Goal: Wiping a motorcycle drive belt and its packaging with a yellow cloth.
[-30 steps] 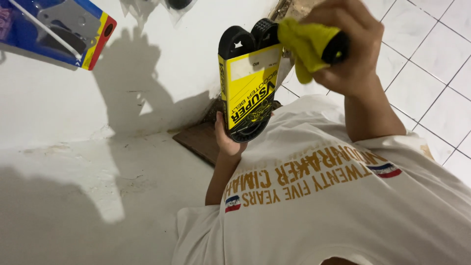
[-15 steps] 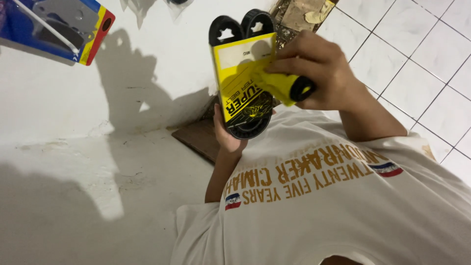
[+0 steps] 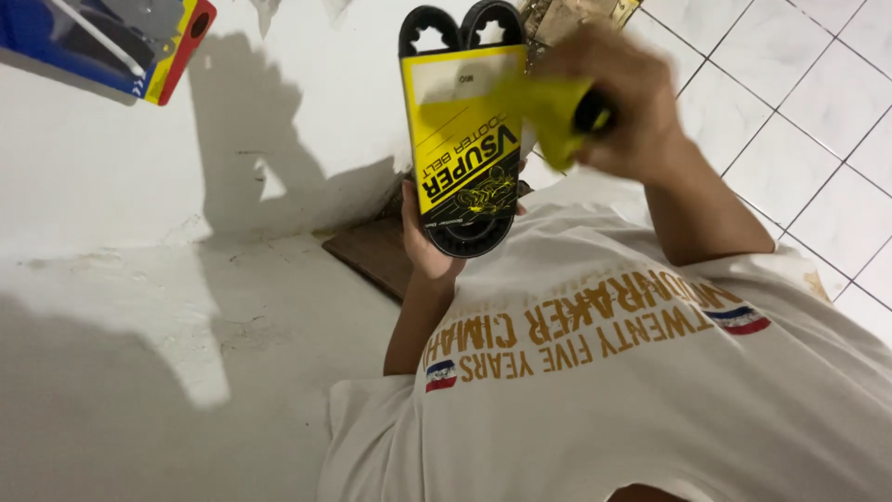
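Black toothed belt in yellow card sleeve is held upright in front of chest, gripped from below by left hand, fingers wrapped round lower loop so sleeve face is turned toward camera. Right hand is clenched round yellow-handled tool, blurred, tip at sleeve's upper right edge. Brown board lies on white floor below; blue pkg at top left; white T-shirt fills foreground.
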